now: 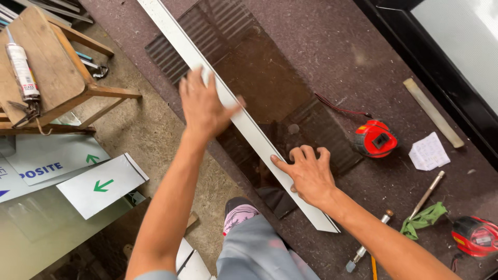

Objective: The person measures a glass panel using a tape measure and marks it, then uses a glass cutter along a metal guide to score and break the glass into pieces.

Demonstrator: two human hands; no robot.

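1. The dark glass sheet (pixel 262 83) lies flat on the brown felt-covered bench (pixel 337 46), running from the far left edge toward the near edge. A long white straightedge (pixel 249 127) lies slantwise along it.
2. The left hand (pixel 203 106) presses on the straightedge at its middle. The palm is down and the fingers are spread wide; it closes on nothing.
3. The right hand (pixel 308 173) sits nearer the near end. The thumb touches the straightedge's edge and the curled fingertips rest on the glass. It is loosely bent and grips nothing.
4. Risk: both hands only press flat, so the straightedge could slide over the smooth glass if one hand eases off, and it would then lie off line.
5. Risk: the near corner of the glass seems to lie close to the bench's near edge, above the person's knee (pixel 239 215). Hard pressure there might tip or crack the sheet.
6. Risk: the fingertips are on bare glass near its edge, so a slip could cut them.
7. To the right lie a red tape measure (pixel 374 138), a paper scrap (pixel 428 152), a wooden stick (pixel 433 112), a green rag (pixel 423 219) and a second red tool (pixel 474 236). All are well apart from the glass.
8. Off the bench at left stands a wooden stool (pixel 49 67) with a sealant tube (pixel 22 67) on it.
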